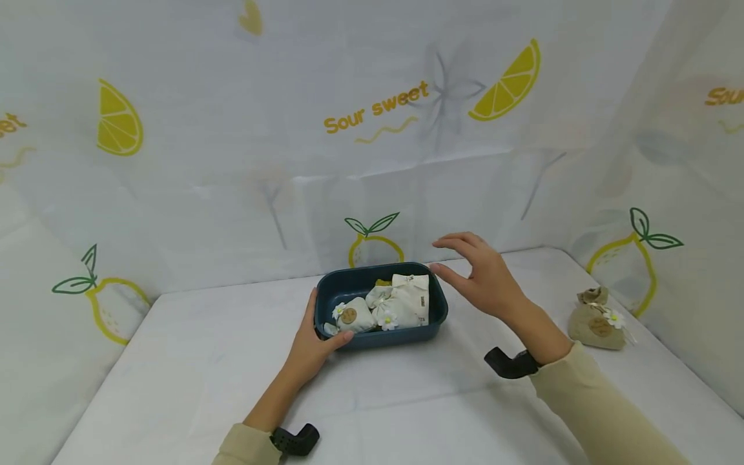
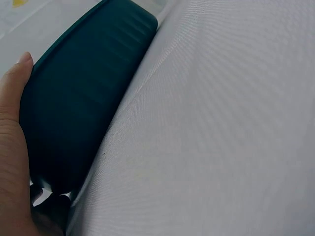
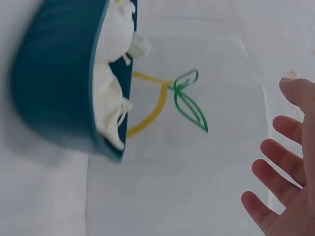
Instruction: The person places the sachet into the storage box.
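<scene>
A dark blue rectangular plastic basin (image 1: 383, 339) stands on the white table and holds several white cloth pouches (image 1: 407, 300) with daisy trims. At its left end my left hand (image 1: 307, 349) grips the corner, thumb over the front rim and fingers along the side. The left wrist view shows that thumb (image 2: 17, 83) against the basin wall (image 2: 83, 88); the other fingers are mostly hidden. Above and just right of the basin, my right hand (image 1: 479, 274) has its fingers spread and holds nothing. In the right wrist view those fingers (image 3: 283, 160) are apart from the basin (image 3: 54, 83).
A tan burlap pouch (image 1: 597, 323) with a daisy sits near the table's right edge. White sheeting (image 1: 232, 194) printed with lemons hangs behind the table and at both sides. The white tabletop (image 1: 395, 420) extends in front of the basin.
</scene>
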The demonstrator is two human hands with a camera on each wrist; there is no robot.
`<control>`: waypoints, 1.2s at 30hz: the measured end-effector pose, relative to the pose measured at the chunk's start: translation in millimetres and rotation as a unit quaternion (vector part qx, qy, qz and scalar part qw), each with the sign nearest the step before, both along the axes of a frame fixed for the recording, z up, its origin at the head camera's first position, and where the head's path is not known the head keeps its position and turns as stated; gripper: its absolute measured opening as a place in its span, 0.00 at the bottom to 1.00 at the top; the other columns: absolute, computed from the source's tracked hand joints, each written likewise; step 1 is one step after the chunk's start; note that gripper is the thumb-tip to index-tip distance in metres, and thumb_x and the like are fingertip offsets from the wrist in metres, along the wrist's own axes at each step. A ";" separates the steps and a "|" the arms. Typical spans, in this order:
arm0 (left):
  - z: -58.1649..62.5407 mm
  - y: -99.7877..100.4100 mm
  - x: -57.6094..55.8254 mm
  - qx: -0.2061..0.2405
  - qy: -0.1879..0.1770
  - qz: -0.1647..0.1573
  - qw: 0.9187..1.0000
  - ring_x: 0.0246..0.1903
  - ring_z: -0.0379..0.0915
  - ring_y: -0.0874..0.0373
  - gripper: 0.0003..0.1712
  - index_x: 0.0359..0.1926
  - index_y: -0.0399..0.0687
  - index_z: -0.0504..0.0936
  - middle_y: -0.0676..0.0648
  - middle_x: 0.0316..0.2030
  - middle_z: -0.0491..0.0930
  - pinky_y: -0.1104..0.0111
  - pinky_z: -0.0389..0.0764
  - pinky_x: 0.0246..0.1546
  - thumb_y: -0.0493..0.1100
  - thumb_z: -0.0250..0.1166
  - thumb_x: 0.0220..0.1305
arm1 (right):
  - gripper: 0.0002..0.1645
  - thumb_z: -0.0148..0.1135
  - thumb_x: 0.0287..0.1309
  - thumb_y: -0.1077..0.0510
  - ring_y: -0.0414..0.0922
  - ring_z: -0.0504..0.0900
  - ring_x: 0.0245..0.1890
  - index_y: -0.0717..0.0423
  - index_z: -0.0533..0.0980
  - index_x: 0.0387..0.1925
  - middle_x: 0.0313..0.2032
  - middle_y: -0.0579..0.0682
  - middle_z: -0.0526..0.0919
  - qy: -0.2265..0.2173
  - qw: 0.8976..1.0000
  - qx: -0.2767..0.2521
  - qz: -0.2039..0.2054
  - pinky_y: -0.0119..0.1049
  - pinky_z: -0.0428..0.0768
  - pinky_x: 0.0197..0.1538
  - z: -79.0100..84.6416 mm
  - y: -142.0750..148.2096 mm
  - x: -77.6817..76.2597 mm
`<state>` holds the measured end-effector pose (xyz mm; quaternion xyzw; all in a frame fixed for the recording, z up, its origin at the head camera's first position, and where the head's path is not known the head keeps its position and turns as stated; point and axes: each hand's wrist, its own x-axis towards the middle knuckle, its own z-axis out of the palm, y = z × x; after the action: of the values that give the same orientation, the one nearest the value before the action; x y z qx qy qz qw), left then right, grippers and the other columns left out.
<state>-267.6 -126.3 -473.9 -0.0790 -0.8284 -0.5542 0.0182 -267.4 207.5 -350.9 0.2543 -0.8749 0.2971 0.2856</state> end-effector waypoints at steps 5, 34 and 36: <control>0.3 -0.9 0.4 -0.005 -0.002 0.004 1.000 0.81 0.42 0.44 0.67 0.82 0.62 0.38 0.48 0.82 0.44 0.40 0.52 0.76 0.58 0.76 0.55 | 0.24 0.72 0.59 0.57 0.55 0.79 0.59 0.54 0.79 0.57 0.57 0.53 0.80 -0.006 0.999 0.005 -0.047 0.56 0.80 0.53 -11.7 33.9 9.0; -3.4 -0.5 -3.3 -0.008 0.002 -0.004 1.000 0.81 0.42 0.44 0.66 0.82 0.62 0.37 0.48 0.82 0.43 0.41 0.53 0.76 0.59 0.74 0.56 | 0.42 0.83 0.39 0.54 0.28 0.67 0.54 0.55 0.78 0.60 0.57 0.64 0.78 -0.049 0.984 0.010 -0.174 0.38 0.68 0.50 -91.3 206.8 27.1; -3.1 -0.1 -3.6 -0.006 0.003 -0.005 1.000 0.81 0.42 0.44 0.66 0.82 0.61 0.37 0.48 0.82 0.43 0.41 0.53 0.76 0.58 0.74 0.56 | 0.42 0.82 0.43 0.52 0.42 0.70 0.53 0.56 0.77 0.61 0.58 0.66 0.77 -0.073 0.981 0.013 -0.182 0.50 0.69 0.49 -97.6 212.6 28.8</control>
<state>-271.2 -126.4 -477.0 -0.0848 -0.8311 -0.5493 0.0172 -238.5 420.1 -448.6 0.0725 -0.9288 0.2463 0.2672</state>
